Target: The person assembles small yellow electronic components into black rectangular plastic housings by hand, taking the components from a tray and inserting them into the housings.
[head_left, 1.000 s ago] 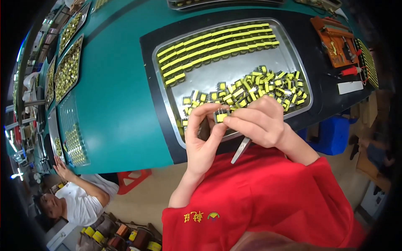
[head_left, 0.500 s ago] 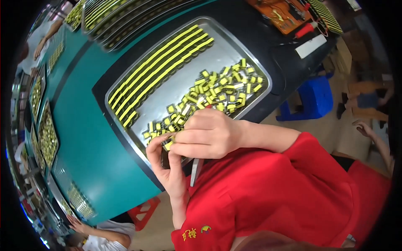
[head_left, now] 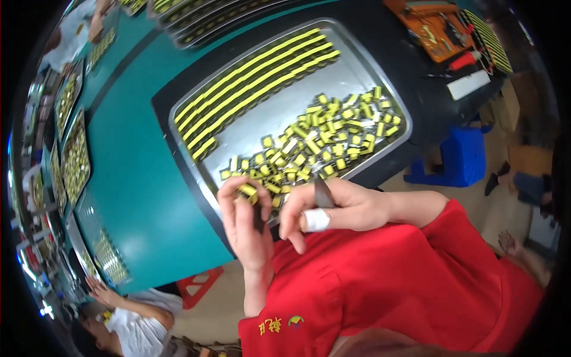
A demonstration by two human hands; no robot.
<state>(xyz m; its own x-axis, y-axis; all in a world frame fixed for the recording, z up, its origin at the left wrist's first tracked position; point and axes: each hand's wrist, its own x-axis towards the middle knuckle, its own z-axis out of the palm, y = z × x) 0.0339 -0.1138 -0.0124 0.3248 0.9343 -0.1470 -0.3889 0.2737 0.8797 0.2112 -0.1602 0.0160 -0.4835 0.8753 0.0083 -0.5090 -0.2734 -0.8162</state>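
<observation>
My left hand (head_left: 247, 223) pinches a small yellow-and-black electronic component (head_left: 247, 191) between thumb and fingers, over the near left corner of a metal tray (head_left: 250, 124). Just to its right, my right hand (head_left: 351, 207) is curled round a grey, tapered metal tool (head_left: 322, 191); its exact kind is unclear. A white wrap (head_left: 315, 220) covers one digit of that hand. Loose components of the same kind (head_left: 339, 128) lie heaped in the tray's near and right part. Along the far left side, more stand in several neat rows (head_left: 250, 77).
Stacked trays (head_left: 202, 24) stand at the far edge. An orange tool box (head_left: 431, 33), a red-handled tool (head_left: 465, 60) and a white block (head_left: 468, 85) lie far right. A blue stool (head_left: 449, 156) is beside the table. Filled trays (head_left: 75, 157) and other people are at the left.
My hands have drawn apart; the right one has turned, and its tool now points up and away. The component in my left hand shows more fully. The whole view has shifted.
</observation>
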